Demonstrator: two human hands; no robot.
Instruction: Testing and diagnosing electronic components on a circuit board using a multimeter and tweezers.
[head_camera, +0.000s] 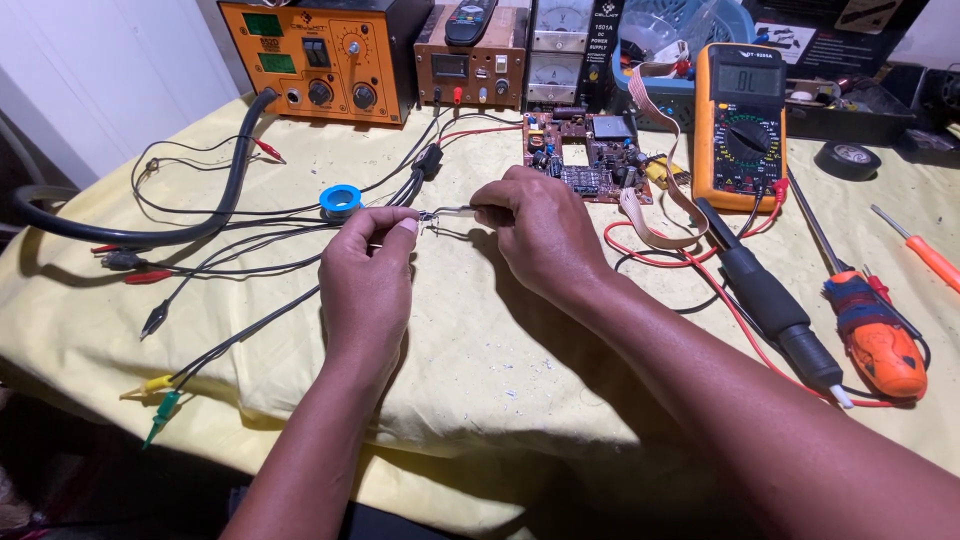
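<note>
A small metal part with thin wire leads (437, 213) is hanging just above the yellow cloth (480, 350), between the two hands, a little in front of the brown circuit board (590, 155); it is too small to tell what kind of part it is. The left hand (368, 270) is pinching one end of it between thumb and fingertips, fingers curled close, and the right hand (535, 230) is gripping the other end in the same narrow pinch. Just beyond the left hand, a blue spool of solder (341, 200) is lying on the cloth among black cables (240, 240) with red, yellow and green clips. To the right of the right hand, a flat ribbon cable (650, 225) is trailing from the board, near a yellow multimeter (741, 125) and its black probe (770, 300). Further right, an orange-handled screwdriver (880, 345) is resting on the cloth. An orange bench station (320, 60) is standing at the back.
</note>
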